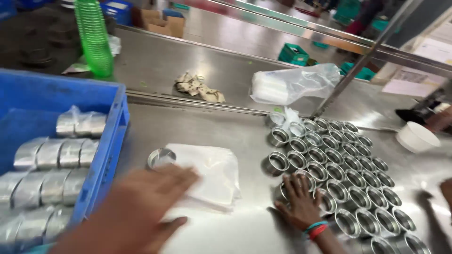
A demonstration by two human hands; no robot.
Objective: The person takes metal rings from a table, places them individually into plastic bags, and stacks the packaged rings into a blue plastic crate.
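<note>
My left hand [141, 207] is blurred and close to the camera, fingers apart, over the near edge of a flat stack of clear plastic bags [212, 174] on the steel table [235, 127]. It holds nothing that I can see. A single open round steel tin [161, 157] lies just beyond the bags. My right hand [301, 202], with coloured bangles on the wrist, rests with spread fingers on the near left corner of a tight array of several open steel tins [348, 164].
A blue crate [113, 141] at the left holds wrapped rolls of tins [52, 155]. Behind stand a tall green stack of cups [94, 37], a rag [200, 87], a filled plastic bag [292, 84], a slanted metal pole [362, 61] and a white bowl [416, 137]. Another person's hand [447, 193] shows at the right edge.
</note>
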